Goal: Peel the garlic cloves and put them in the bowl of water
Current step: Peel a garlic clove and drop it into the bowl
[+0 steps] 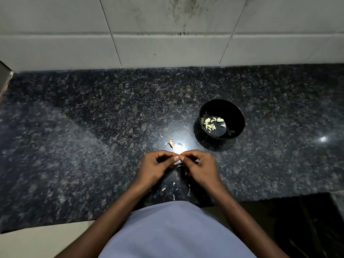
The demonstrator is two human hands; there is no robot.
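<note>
A dark speckled granite countertop (pixel 93 127) runs beneath a pale tiled wall (pixel 167 43). On it, right of centre, sits a round black bowl (pixel 236 116) holding water with several peeled pale garlic cloves (pixel 212 122) in it. Nearer the person, the left hand (pixel 156 168) and right hand (pixel 201 168) meet fingertip to fingertip, fingers curled, pinching something too small to identify. Thin white skin scraps (pixel 173 185) lie below them

Bare counter (pixel 93 127) lies between hands (pixel 178 161) and bowl (pixel 236 116)
</note>
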